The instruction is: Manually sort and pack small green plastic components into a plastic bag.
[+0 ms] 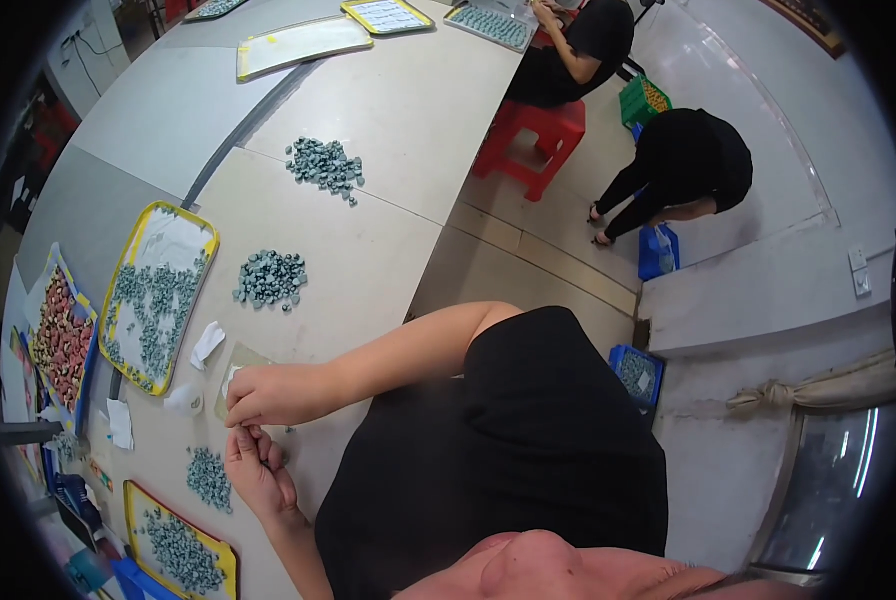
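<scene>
My right hand is closed in a pinch above the table, its fingertips pointing down toward my other hand. Just below it in the picture, my left hand has its fingers curled together. Whatever is between the fingers is too small or hidden to name. Partly under my right hand lies a flat, pale olive sheet. A small whitish cup stands beside that hand. Close to my left hand is a pile of small grey-green pieces, like beads or pebbles.
More grey-green piles lie on the pale table. Yellow-rimmed trays hold similar pieces; a blue-edged tray holds reddish ones. Beyond the table edge are a red stool, a seated person and a bending person.
</scene>
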Demonstrator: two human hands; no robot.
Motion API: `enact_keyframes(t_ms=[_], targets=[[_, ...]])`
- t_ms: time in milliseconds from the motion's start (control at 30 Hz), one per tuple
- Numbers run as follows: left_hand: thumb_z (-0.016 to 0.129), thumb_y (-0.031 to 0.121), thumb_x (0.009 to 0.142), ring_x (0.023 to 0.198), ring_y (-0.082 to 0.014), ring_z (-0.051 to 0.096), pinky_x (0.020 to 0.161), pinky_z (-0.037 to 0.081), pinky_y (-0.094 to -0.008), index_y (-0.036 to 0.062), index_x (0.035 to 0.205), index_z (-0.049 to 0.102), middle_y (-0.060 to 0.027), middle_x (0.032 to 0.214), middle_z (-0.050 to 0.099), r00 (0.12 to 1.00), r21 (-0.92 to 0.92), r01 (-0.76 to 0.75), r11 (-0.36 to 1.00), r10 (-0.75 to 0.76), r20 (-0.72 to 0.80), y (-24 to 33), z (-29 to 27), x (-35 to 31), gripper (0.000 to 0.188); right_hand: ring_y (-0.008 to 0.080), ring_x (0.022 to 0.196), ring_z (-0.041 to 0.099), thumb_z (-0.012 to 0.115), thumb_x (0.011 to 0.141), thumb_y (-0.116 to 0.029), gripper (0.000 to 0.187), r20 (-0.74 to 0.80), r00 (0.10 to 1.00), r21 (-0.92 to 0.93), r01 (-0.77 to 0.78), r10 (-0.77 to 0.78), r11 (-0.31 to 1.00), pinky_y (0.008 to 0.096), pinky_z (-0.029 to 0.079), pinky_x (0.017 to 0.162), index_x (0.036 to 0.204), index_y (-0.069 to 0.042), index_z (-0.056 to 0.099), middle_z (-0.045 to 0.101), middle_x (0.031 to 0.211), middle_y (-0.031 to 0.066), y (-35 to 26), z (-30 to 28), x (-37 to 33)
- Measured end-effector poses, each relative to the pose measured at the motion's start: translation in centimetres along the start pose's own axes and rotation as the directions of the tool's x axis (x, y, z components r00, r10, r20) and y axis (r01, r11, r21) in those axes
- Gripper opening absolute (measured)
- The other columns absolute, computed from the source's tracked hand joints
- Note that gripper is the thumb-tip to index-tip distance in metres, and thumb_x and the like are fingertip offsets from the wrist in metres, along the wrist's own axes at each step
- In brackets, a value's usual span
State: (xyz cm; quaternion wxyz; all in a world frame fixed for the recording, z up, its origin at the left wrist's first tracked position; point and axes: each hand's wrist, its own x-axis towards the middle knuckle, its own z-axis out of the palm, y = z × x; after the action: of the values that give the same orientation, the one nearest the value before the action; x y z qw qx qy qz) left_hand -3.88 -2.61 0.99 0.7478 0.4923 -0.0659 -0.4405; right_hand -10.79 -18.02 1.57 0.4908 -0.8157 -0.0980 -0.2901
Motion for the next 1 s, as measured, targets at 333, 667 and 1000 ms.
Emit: enact_keyframes(t_ms=[333, 667, 1000], targets=[[0.05, 0.015, 0.095, 0.05, -0.0004, 0.032, 0.04, 0.022, -0.016, 0.0003, 0.094, 0.057, 0.0013, 0.073, 0.051, 0.976, 0.252, -0.092, 0.963, 0.137, -0.168, -1.2, 1.5, 0.1, 0.017, 0.0292, 0.077, 0.057, 0.064, 0.073, -0.007, 0.014, 0.046, 0.999, -0.06, 0.029, -0.026, 0.998, 0.0366, 0.047, 0.068, 0.086, -0.002, 0.064, 0.059, 0.08, 0.0114, 1.5, -1.0, -1.4], [0.051, 0.016, 0.094, 0.054, -0.002, 0.035, 0.043, 0.025, -0.0162, -0.0023, 0.098, 0.058, 0.0008, 0.077, 0.052, 0.972, 0.271, -0.04, 0.962, 0.1, -0.211, -2.8, 3.4, 0.6, 0.019, 0.0319, 0.067, 0.057, 0.062, 0.067, -0.012, 0.011, 0.096, 0.99, -0.18, 0.116, -0.1, 0.977, 0.04, 0.046, 0.06, 0.065, -0.002, 0.059, 0.055, 0.067, 0.0127, 2.8, -2.7, -2.9], [0.053, 0.005, 0.091, 0.056, -0.0032, 0.037, 0.045, 0.029, -0.0167, -0.0019, 0.11, 0.051, -0.0015, 0.081, 0.051, 0.968, 0.076, -0.088, 0.993, 0.103, -0.228, -1.0, 0.4, 1.3, 0.02, 0.0272, 0.073, 0.055, 0.06, 0.072, -0.007, 0.015, 0.145, 0.959, -0.43, 0.283, -0.244, 0.857, 0.037, 0.045, 0.063, 0.086, -0.001, 0.06, 0.054, 0.078, 0.0102, 4.4, -4.5, -1.2]])
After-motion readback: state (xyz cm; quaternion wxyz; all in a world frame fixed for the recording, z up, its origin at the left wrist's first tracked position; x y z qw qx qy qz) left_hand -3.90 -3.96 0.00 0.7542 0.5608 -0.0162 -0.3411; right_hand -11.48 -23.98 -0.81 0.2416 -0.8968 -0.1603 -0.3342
